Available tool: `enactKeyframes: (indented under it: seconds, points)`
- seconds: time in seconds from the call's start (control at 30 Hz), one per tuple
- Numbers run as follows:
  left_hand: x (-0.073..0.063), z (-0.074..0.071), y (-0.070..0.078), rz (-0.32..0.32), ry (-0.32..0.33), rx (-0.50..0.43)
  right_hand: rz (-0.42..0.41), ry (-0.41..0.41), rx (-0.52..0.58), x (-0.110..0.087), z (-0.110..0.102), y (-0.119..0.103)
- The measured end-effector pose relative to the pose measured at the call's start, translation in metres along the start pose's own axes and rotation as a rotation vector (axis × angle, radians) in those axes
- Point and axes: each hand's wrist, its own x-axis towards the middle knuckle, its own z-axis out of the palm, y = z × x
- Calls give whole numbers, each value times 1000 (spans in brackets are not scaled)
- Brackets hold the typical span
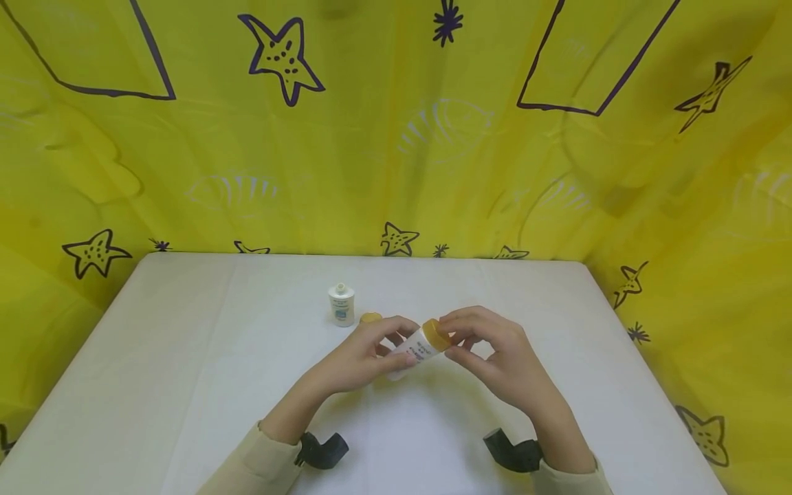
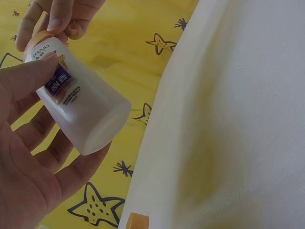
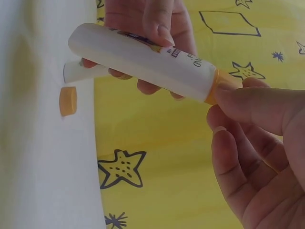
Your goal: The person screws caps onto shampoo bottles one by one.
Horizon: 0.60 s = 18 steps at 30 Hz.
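Observation:
My left hand [image 1: 365, 354] grips a white shampoo bottle [image 2: 88, 107] round its body, thumb across the label. In the head view the bottle is tilted, its orange cap [image 1: 436, 335] up and to the right. With thumb and fingers, my right hand [image 1: 495, 350] pinches that cap, which sits on the bottle's end. Behind the left hand stands a second white bottle [image 1: 342, 306], upright with its narrow neck bare. Next to it a loose orange cap [image 3: 68, 101] lies on the table, partly covered by the left hand in the head view.
A white-covered table [image 1: 260, 302] spreads beneath both hands. Beyond its back and side edges hangs a yellow curtain [image 1: 346, 151] printed with stars and fish. Black wrist mounts [image 1: 323, 450] sit at both sleeves.

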Motion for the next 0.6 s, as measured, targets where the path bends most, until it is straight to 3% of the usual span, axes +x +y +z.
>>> enactKeyframes:
  seconds: [0.23, 0.4, 0.6]
  points:
    - [-1, -1, 0, 28, -31, -5, -30, -15, -47, 0, -1, 1]
    - [-2, -4, 0, 51, -98, -36, -142, -25, 28, 2, 2, 2]
    - [-4, -5, 0, 55, -144, -70, -189, -25, 75, 1, 4, 3]
